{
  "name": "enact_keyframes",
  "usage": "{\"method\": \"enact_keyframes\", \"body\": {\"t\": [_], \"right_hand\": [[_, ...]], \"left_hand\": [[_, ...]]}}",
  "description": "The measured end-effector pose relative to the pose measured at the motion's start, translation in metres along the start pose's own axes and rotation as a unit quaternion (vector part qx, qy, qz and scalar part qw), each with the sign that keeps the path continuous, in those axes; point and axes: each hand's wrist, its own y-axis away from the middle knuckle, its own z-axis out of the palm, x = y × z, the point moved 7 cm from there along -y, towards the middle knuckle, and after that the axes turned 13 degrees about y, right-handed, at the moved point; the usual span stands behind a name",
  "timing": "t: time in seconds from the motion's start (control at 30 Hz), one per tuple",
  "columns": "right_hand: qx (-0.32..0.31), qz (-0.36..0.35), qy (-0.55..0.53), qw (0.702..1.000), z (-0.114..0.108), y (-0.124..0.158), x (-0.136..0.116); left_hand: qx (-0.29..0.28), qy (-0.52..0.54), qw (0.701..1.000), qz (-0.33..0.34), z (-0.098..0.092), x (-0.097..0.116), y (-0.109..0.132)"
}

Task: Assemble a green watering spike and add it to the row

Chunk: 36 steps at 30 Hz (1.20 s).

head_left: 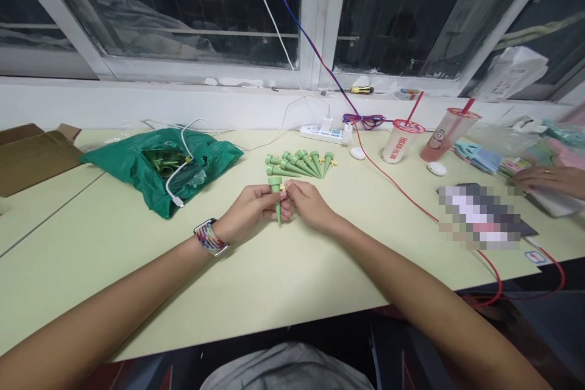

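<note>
My left hand (247,213) is closed around a green plant watering spike (275,182), which stands upright with its cap on top and its tip pointing down. From the right, the fingertips of my right hand (311,204) pinch the small yellow valve (283,188) on the spike's side; the fingers partly hide it. Just beyond my hands, several similar green spikes (302,163) lie fanned out on the table, some with yellow valves showing. A torn green plastic bag (132,177) with more green pieces inside lies to the left.
A white power strip (315,133) with cables sits behind the spikes. Two drink cups (395,145) with red straws stand at right, near white round objects (437,169). A red cable (402,186) crosses the table. Another person's hand (551,181) is at far right; a cardboard box (34,158) is at left.
</note>
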Motion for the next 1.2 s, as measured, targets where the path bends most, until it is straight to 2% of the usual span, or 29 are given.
{"method": "enact_keyframes", "body": {"t": [0.13, 0.23, 0.3, 0.4, 0.53, 0.63, 0.9, 1.03, 1.2], "right_hand": [[0.008, -0.024, 0.110, 0.994, -0.004, 0.004, -0.007], [0.009, -0.033, 0.133, 0.991, -0.005, 0.005, -0.009], [0.005, -0.026, 0.102, 0.994, -0.004, 0.004, -0.007], [-0.022, 0.011, -0.006, 1.000, 0.001, 0.000, 0.000], [-0.063, 0.071, -0.140, 0.986, 0.009, -0.003, 0.005], [-0.070, 0.087, -0.177, 0.978, 0.010, -0.003, 0.005], [-0.026, 0.074, -0.135, 0.988, 0.012, -0.001, 0.008], [0.018, 0.066, -0.079, 0.995, 0.002, 0.000, 0.005], [0.038, 0.029, -0.024, 0.999, -0.011, -0.003, -0.001]], "left_hand": [[-0.008, 0.013, 1.000, -0.024, 0.001, -0.002, 0.001], [-0.005, 0.017, 0.999, -0.030, 0.002, -0.002, 0.002], [-0.001, 0.019, 0.999, -0.026, 0.001, -0.002, 0.003], [0.004, 0.007, 1.000, -0.011, -0.001, -0.003, 0.001], [0.000, -0.022, 1.000, 0.010, -0.003, -0.001, -0.001], [-0.001, -0.027, 1.000, 0.014, -0.003, 0.001, -0.001], [0.010, -0.007, 1.000, -0.003, -0.002, -0.001, -0.001], [-0.001, -0.009, 1.000, 0.001, -0.001, -0.001, -0.002], [-0.022, -0.036, 0.999, 0.010, 0.001, -0.001, -0.002]]}}
